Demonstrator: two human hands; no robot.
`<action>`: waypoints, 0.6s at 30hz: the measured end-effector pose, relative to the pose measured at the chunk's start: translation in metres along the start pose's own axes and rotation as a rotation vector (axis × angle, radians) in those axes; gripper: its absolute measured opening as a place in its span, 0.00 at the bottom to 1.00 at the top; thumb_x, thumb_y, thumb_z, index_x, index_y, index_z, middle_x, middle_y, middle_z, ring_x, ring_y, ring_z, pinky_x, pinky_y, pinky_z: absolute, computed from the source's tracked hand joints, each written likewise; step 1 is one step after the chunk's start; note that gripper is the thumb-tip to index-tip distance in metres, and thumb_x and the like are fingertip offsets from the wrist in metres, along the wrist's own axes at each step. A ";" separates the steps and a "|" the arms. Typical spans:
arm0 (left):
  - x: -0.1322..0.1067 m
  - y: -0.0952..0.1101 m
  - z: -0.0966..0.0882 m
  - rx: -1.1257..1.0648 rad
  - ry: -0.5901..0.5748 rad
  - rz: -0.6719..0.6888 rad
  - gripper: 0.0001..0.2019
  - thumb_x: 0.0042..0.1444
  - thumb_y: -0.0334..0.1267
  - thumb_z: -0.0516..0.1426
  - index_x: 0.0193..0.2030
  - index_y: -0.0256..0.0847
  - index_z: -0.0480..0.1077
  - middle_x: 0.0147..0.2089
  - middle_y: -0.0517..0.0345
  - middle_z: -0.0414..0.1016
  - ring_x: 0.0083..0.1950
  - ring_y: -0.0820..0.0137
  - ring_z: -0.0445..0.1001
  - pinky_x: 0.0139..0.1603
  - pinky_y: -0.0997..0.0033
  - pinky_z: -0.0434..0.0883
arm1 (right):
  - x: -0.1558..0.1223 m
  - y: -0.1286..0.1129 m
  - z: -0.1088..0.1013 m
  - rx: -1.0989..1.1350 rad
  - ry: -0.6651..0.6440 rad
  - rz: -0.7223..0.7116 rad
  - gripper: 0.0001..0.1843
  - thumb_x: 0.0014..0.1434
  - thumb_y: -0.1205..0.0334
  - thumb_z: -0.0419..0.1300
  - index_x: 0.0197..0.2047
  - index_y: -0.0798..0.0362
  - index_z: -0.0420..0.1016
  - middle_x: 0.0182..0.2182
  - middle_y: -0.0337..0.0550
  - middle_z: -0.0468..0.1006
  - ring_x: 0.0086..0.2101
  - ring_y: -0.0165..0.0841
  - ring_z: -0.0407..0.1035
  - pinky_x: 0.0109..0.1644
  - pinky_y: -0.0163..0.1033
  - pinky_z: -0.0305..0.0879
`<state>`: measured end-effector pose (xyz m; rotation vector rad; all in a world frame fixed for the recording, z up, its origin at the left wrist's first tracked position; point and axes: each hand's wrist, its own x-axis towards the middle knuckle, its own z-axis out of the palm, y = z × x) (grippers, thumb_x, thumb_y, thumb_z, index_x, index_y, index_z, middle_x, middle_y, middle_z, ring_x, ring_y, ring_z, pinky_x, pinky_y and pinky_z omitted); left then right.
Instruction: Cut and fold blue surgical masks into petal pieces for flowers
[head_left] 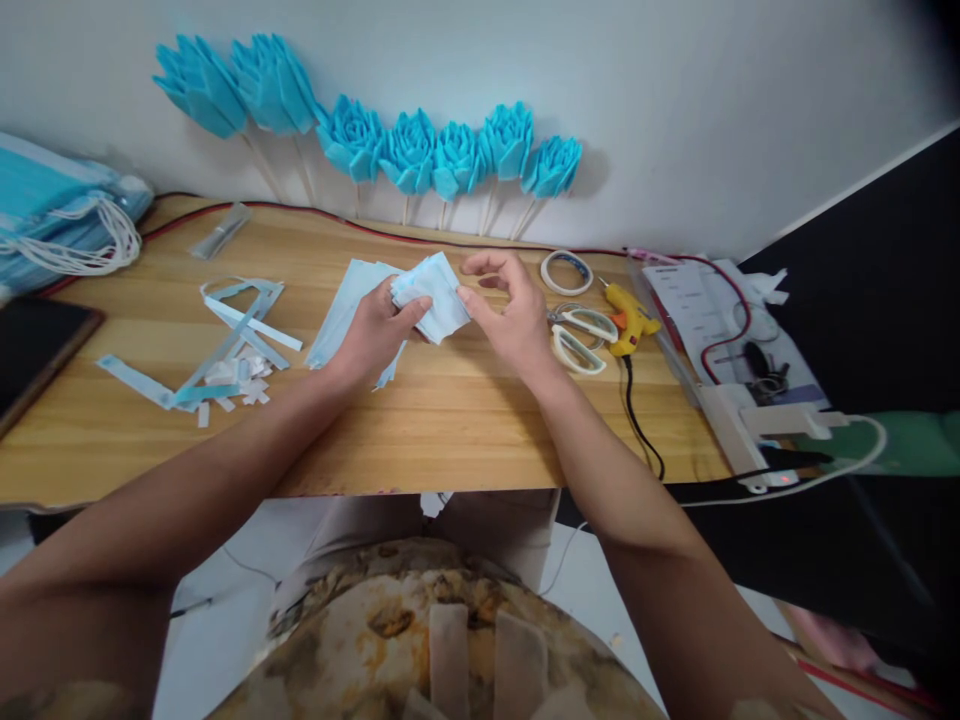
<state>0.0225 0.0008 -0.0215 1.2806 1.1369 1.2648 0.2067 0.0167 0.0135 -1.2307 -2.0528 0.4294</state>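
My left hand [381, 325] is closed on a small stack of pale blue mask fabric pieces [441, 300], its thumb lying across the top. At the stack's right corner is my right hand [514, 308]; its thumb tip is at the fabric's edge, and its curved fingers stand apart from the thumb. Behind and below my left hand, more pale blue mask fabric sheets [349, 300] lie on the wooden table [465, 440]. Scissors [581, 335] with pale handles rest just right of my right hand.
Blue fabric flowers [409, 150] on sticks lean along the wall. A roll of tape [567, 272] and a yellow glue gun [630, 318] lie right, near a power strip [739, 430]. Cut strips [232, 330], a phone [41, 350] and masks [60, 215] occupy the left.
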 end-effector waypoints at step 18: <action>-0.005 0.005 0.000 0.003 -0.123 -0.017 0.09 0.59 0.41 0.63 0.42 0.40 0.70 0.26 0.64 0.68 0.19 0.75 0.68 0.20 0.72 0.70 | -0.002 0.005 0.008 0.019 0.081 -0.112 0.08 0.65 0.56 0.60 0.45 0.49 0.74 0.49 0.47 0.81 0.52 0.40 0.71 0.61 0.47 0.64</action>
